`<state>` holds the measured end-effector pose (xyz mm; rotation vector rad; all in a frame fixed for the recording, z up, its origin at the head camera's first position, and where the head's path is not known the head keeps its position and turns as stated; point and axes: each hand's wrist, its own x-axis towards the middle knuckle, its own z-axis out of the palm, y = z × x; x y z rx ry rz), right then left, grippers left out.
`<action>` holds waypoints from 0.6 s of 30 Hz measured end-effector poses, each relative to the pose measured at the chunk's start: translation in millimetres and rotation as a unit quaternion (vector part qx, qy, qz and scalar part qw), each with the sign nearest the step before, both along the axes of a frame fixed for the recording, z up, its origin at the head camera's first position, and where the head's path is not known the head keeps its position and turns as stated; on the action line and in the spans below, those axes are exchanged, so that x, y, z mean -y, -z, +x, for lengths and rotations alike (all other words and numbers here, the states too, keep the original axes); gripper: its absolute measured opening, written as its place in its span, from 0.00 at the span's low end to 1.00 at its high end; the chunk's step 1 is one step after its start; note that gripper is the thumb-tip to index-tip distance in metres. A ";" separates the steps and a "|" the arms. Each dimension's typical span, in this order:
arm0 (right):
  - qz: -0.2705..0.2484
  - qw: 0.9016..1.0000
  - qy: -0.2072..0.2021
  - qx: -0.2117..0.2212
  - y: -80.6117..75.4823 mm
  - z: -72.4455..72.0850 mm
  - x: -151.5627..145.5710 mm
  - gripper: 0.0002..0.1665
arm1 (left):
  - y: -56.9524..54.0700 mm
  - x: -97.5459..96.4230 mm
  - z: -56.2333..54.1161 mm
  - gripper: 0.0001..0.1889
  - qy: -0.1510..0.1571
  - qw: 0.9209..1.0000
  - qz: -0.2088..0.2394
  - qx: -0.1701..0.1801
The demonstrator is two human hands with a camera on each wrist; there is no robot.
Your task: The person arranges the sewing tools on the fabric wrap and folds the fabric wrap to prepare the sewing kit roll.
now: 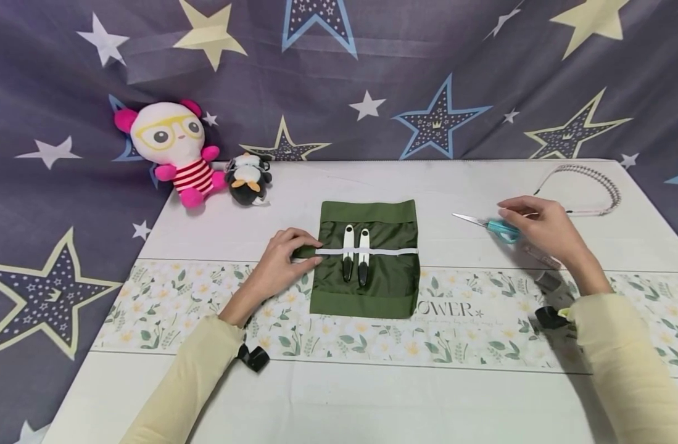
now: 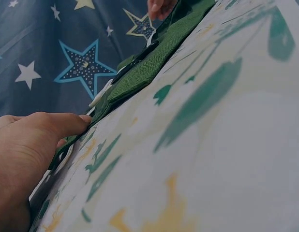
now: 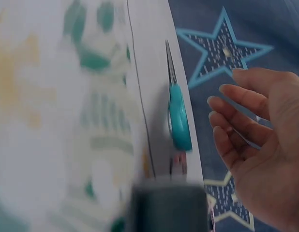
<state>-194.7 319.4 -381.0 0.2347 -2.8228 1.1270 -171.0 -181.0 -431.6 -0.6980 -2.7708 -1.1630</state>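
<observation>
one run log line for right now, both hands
left hand: pinches left edge of green cloth | right hand: near teal scissors, not touching | two white-and-black tools: under white strap on cloth

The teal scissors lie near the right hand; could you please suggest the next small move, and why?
I would probably bring the right hand down and pinch the scissors by their handles: that hand is empty and close to them, while the left hand holds the edge of the green cloth holder.
</observation>
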 end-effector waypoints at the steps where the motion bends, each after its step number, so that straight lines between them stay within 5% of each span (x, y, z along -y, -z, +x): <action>1: 0.004 1.000 0.005 -0.003 0.7 1.5 -4.1 0.23 | -0.1 0.0 -0.1 0.15 0.000 1.000 0.000 0.001; 18: 0.059 0.997 0.029 0.041 20.1 13.3 -31.9 0.27 | -1.0 0.0 0.2 0.16 0.001 1.000 0.001 0.005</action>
